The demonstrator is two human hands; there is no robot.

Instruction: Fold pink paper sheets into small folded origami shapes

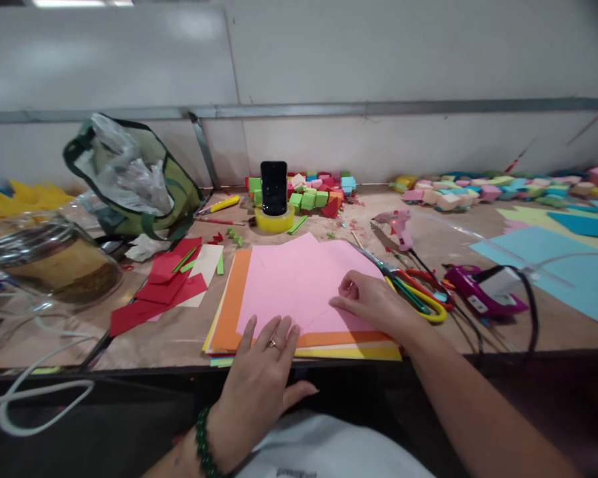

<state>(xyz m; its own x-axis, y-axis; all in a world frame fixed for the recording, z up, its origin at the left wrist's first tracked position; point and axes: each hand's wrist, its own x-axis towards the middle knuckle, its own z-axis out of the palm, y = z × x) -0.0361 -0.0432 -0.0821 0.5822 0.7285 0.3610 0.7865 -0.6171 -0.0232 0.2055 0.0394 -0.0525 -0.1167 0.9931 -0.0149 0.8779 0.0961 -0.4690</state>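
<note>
A sheet of pink paper (294, 279) lies on top of a stack of coloured sheets near the table's front edge. Orange paper (234, 302) and yellow paper (373, 352) stick out beneath it. My left hand (266, 368) rests with fingers stretched out on the lower edge of the pink paper, its thumb off to the side. On the right part of the same sheet, my right hand (373, 299) has its fingers curled towards the thumb. Whatever may be between those fingertips cannot be made out. Scissors (413, 299) with green and yellow handles lie beside my right hand.
Red paper pieces (167, 282) lie left of the stack. Behind it, a phone (274, 189) stands in a yellow tape roll (275, 220). A pink glue gun (401, 229), a purple power strip (486, 292) and cables occupy the right. A glass jar (80, 272) and green bag (179, 192) stand left.
</note>
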